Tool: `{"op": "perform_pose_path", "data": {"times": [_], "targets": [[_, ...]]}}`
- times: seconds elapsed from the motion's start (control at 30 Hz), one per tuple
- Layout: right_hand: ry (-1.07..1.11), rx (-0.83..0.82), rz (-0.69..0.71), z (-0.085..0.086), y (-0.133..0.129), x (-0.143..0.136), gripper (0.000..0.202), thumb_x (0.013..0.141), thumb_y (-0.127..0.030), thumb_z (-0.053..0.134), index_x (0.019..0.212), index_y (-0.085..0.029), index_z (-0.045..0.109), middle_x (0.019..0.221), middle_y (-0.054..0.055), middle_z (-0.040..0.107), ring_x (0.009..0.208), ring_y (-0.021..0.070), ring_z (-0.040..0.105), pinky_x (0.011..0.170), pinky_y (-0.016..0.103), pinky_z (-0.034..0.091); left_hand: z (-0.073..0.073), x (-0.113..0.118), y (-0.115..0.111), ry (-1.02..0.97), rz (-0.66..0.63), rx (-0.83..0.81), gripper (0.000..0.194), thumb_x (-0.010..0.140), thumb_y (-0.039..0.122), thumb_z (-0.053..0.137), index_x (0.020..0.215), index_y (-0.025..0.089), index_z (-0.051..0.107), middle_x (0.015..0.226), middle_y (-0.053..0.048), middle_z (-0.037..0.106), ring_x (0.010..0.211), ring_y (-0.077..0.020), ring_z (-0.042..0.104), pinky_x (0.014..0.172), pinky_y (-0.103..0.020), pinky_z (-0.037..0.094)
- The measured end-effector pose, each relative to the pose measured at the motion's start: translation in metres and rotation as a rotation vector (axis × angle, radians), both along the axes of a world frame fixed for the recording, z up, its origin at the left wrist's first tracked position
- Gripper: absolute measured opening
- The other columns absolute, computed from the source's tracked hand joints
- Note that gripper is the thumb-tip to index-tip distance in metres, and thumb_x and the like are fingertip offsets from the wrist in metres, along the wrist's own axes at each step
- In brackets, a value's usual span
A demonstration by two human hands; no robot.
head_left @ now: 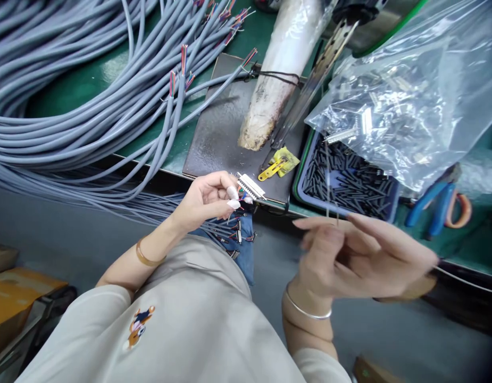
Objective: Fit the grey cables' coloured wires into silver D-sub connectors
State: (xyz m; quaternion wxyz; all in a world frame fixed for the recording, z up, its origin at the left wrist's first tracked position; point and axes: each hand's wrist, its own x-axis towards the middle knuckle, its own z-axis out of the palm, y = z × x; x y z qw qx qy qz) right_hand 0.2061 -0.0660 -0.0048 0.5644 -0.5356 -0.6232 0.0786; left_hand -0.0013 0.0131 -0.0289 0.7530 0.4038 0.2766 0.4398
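Note:
My left hand (214, 199) pinches the colored wires of a cable beside a metal multi-pin connector (251, 186), just over the front edge of the dark board (225, 133). My right hand (349, 255) is raised in front of the tray of black tubes (345, 181), blurred by motion. Its thumb and index finger are pressed around a thin wire-like strand (327, 197) that runs upward. A yellow clip (271, 170) rests on a yellow-green sponge (289, 159) on the board.
Grey cables (90, 122) with stripped ends cover the left bench. A wrapped white roll (285, 53) and a metal holder (309, 85) stand behind. A clear bag of connectors (405, 101), blue-handled pliers (437, 205) and orange-handled scissors (463, 210) lie right. Finished-looking cable ends (238, 231) rest on my lap.

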Motion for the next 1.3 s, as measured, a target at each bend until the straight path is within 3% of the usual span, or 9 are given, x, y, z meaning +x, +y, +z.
{"op": "perform_pose_path", "data": {"times": [0.07, 0.17, 0.27, 0.37, 0.57, 0.8, 1.3], "targets": [[-0.077, 0.056, -0.051, -0.009, 0.012, -0.005, 0.029, 0.087, -0.01, 0.071, 0.11, -0.026, 0.071, 0.076, -0.004, 0.076, 0.056, 0.0138, 0.071, 0.046, 0.024, 0.052, 0.001, 0.001, -0.001, 0.028, 0.009, 0.015, 0.031, 0.072, 0.029, 0.088, 0.076, 0.015, 0.061, 0.077, 0.003, 0.058, 0.048, -0.0017, 0.054, 0.044, -0.014, 0.043], [-0.23, 0.124, -0.023, -0.014, 0.022, -0.013, 0.026, 0.082, -0.007, 0.076, 0.103, -0.022, 0.071, 0.084, -0.001, 0.08, 0.07, 0.0156, 0.077, 0.064, 0.025, 0.062, 0.005, 0.003, -0.005, 0.076, 0.007, 0.012, 0.031, 0.075, 0.032, 0.087, 0.079, 0.015, 0.061, 0.082, 0.0, 0.065, 0.049, -0.0026, 0.056, 0.045, -0.014, 0.046], [-0.305, 0.113, 0.042, -0.015, 0.028, -0.019, 0.023, 0.083, -0.008, 0.077, 0.097, -0.022, 0.067, 0.097, 0.001, 0.081, 0.083, 0.0161, 0.078, 0.074, 0.027, 0.063, 0.009, 0.007, -0.009, 0.131, 0.029, 0.003, 0.029, 0.079, 0.033, 0.083, 0.081, 0.015, 0.061, 0.071, 0.001, 0.064, 0.048, -0.0055, 0.058, 0.046, -0.016, 0.048], [-0.253, 0.045, 0.074, -0.02, 0.034, -0.025, 0.018, 0.086, -0.01, 0.072, 0.092, -0.023, 0.063, 0.1, 0.002, 0.08, 0.086, 0.016, 0.078, 0.075, 0.028, 0.063, 0.011, 0.014, -0.01, 0.193, 0.119, -0.002, 0.025, 0.081, 0.031, 0.08, 0.08, 0.015, 0.06, 0.062, 0.003, 0.06, 0.047, -0.0053, 0.055, 0.046, -0.016, 0.047], [-0.217, 0.044, 0.073, -0.026, 0.042, -0.03, 0.019, 0.085, -0.007, 0.069, 0.089, -0.023, 0.059, 0.106, 0.004, 0.08, 0.091, 0.0161, 0.078, 0.077, 0.027, 0.064, 0.015, 0.027, -0.004, 0.35, 0.346, 0.05, 0.023, 0.076, 0.021, 0.079, 0.071, 0.016, 0.058, 0.071, 0.002, 0.06, 0.058, -0.0039, 0.051, 0.053, -0.015, 0.042], [-0.174, 0.036, 0.061, -0.021, 0.05, -0.029, 0.019, 0.086, -0.008, 0.068, 0.089, -0.023, 0.059, 0.109, 0.004, 0.079, 0.088, 0.0175, 0.078, 0.075, 0.031, 0.065, 0.025, 0.031, 0.004, 0.443, 0.38, 0.141, 0.02, 0.076, 0.018, 0.077, 0.071, 0.017, 0.057, 0.072, 0.002, 0.059, 0.061, -0.0059, 0.052, 0.054, -0.017, 0.041], [-0.149, 0.037, 0.078, -0.014, 0.057, -0.029, 0.017, 0.085, -0.008, 0.07, 0.086, -0.022, 0.061, 0.107, 0.005, 0.08, 0.089, 0.0195, 0.078, 0.073, 0.033, 0.068, 0.033, 0.031, 0.008, 0.473, 0.391, 0.139, 0.023, 0.077, 0.02, 0.08, 0.071, 0.017, 0.059, 0.072, 0.002, 0.059, 0.063, -0.0069, 0.054, 0.056, -0.018, 0.044]]}}
